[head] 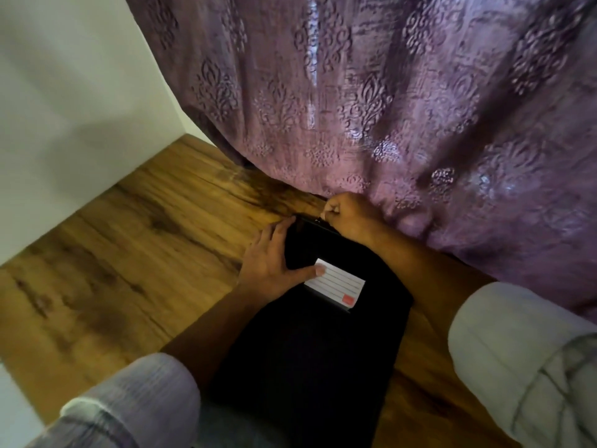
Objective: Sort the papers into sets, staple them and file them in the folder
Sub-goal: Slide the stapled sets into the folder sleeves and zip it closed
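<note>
A black folder [310,350] lies lengthwise on the wooden table [129,253], reaching from my lap to the curtain. A white lined label [336,282] with a small red mark sits on its cover. My left hand [274,260] rests on the folder's far left edge, fingers along the side and thumb pressing beside the label. My right hand [345,215] is curled at the folder's far end and pinches something small there, perhaps a clasp or zip pull; I cannot make out what it is. No loose papers or stapler are in view.
A purple patterned curtain [403,108] hangs over the far edge of the table and brushes my right hand. A white wall [64,108] runs along the left side. Bare wood lies to the left of the folder.
</note>
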